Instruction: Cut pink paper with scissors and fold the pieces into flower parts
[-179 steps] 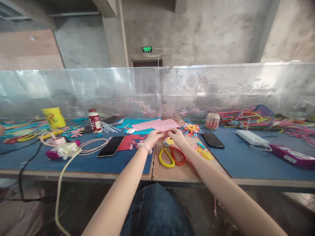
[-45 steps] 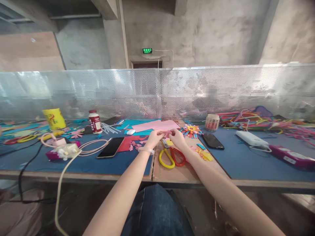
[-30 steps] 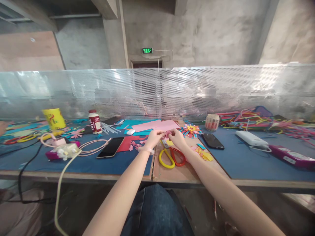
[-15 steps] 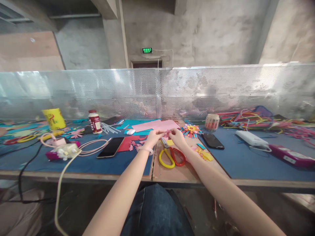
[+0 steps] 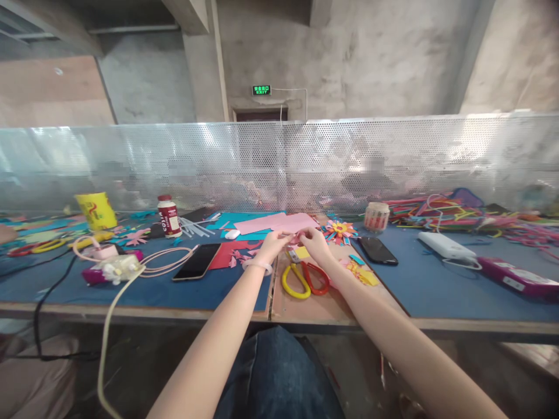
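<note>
My left hand (image 5: 275,244) and my right hand (image 5: 315,244) meet above the middle of the table, fingers pinched together. Between their fingertips is a small piece of pink paper (image 5: 296,238), mostly hidden by the fingers. Just below the hands lies a pair of scissors with one yellow and one red handle (image 5: 297,295); the hands partly cover its blades. Behind them are sheets of pink paper (image 5: 262,223) on blue paper (image 5: 222,220). A multicoloured paper flower (image 5: 339,231) sits to the right of my right hand.
Left of my arms are a black phone (image 5: 197,262), a coiled cable, a power strip (image 5: 112,269), a bottle (image 5: 169,216) and a yellow container (image 5: 96,211). On the right are another phone (image 5: 378,251), a jar (image 5: 376,216), a white power bank (image 5: 448,246) and craft stems (image 5: 437,210).
My hands stay in nearly the same place, with the fingers shifting slightly around the pink paper, which shows less now. A blurred part of another person's hand appears at the far left edge.
</note>
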Tool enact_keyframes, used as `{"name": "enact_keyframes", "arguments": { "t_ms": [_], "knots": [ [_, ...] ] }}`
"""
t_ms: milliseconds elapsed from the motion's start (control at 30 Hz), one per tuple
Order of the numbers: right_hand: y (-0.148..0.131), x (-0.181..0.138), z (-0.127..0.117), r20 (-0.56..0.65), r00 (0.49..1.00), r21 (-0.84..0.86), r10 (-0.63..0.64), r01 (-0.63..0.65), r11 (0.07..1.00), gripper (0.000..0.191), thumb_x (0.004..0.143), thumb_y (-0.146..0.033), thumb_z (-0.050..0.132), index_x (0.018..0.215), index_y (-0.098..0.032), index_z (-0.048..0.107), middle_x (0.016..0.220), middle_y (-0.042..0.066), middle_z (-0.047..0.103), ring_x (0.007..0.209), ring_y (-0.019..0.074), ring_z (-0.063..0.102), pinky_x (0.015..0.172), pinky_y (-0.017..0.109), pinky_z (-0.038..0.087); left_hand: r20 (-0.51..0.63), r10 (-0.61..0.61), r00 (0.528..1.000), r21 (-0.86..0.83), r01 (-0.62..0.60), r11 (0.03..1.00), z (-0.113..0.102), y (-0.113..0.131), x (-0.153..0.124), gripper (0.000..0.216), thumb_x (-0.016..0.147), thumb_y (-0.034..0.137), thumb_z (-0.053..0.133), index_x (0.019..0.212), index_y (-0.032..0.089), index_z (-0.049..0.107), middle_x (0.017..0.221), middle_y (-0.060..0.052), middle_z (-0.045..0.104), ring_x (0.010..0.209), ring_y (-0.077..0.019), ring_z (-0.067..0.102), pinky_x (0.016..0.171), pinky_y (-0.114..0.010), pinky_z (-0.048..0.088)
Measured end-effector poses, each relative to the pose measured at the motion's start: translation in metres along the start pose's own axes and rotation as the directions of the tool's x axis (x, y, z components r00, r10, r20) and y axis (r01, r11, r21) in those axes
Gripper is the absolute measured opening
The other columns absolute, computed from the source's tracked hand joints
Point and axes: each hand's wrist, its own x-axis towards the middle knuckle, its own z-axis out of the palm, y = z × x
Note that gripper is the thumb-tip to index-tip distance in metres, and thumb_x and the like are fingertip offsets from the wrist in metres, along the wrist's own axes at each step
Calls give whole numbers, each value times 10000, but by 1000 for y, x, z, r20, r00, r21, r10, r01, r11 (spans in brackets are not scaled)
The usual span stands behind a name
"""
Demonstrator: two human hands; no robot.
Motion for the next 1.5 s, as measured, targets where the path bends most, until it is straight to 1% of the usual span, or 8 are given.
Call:
{"name": "enact_keyframes", "arguments": {
  "t_ms": [200, 433, 633, 733, 967, 1167, 1333, 1500],
  "knots": [
    [-2, -1, 1, 31, 1000, 43, 3, -4, 999, 153, 693, -131, 448, 765, -151, 582, 682, 3, 615, 581, 118, 607, 570, 247, 513, -15, 19, 1000, 30, -19, 999, -2, 0, 0, 338, 623, 319, 721, 864, 105, 619, 819, -98, 663, 740, -165, 627, 640, -262, 469],
    [-3, -1, 1, 66, 998, 64, 0, -5, 998, 202, 688, -106, 444, 835, -145, 576, 640, -11, 590, 543, 106, 596, 552, 229, 504, -26, 55, 998, 53, -53, 997, -3, -4, 3, 288, 620, 285, 720, 825, 100, 636, 823, -101, 669, 771, -178, 627, 689, -288, 478],
    [0, 0, 0, 67, 998, 45, -20, 17, 999, 205, 681, -112, 446, 833, -149, 579, 659, -6, 600, 561, 104, 587, 565, 230, 496, -27, 53, 998, 47, -52, 998, -3, -5, 4, 243, 637, 253, 696, 822, 101, 658, 839, -105, 677, 793, -185, 630, 724, -307, 485],
    [0, 1, 0, 65, 997, 27, -33, 32, 999, 201, 679, -117, 450, 823, -151, 586, 682, 0, 614, 581, 102, 585, 574, 225, 490, -19, 58, 998, 33, -58, 998, -3, -4, 4, 255, 625, 241, 705, 833, 100, 659, 843, -104, 679, 790, -180, 631, 742, -314, 487],
    [-4, -2, -2, 80, 995, -14, -67, 69, 998, 162, 704, -155, 458, 811, -152, 579, 659, -6, 601, 557, 100, 566, 548, 219, 467, -25, 82, 996, -20, -82, 996, -3, -3, 2, 285, 578, 214, 744, 819, 93, 651, 836, -104, 680, 748, -166, 632, 762, -324, 489],
    [-3, -2, -3, 86, 993, -26, -84, 86, 996, 146, 717, -165, 467, 811, -160, 579, 686, -2, 612, 591, 107, 580, 579, 233, 474, -24, 76, 997, -30, -77, 997, -4, -6, 5, 280, 591, 232, 734, 822, 91, 667, 831, -102, 684, 769, -169, 633, 802, -337, 481],
    [-4, -1, -2, 93, 992, 9, -81, 81, 997, 148, 750, -179, 444, 829, -164, 568, 667, -6, 601, 558, 102, 577, 566, 232, 485, -21, 68, 997, -23, -69, 997, -5, -5, 4, 298, 591, 251, 736, 840, 101, 670, 854, -106, 684, 776, -177, 637, 764, -321, 485],
    [-6, -1, -2, 79, 995, 59, -67, 63, 996, 165, 759, -202, 441, 866, -157, 559, 700, 12, 607, 569, 111, 597, 574, 243, 501, -24, 61, 998, -3, -61, 998, -5, -2, 3, 280, 659, 290, 681, 880, 118, 665, 901, -110, 675, 801, -179, 634, 708, -282, 482]
  ]
}}
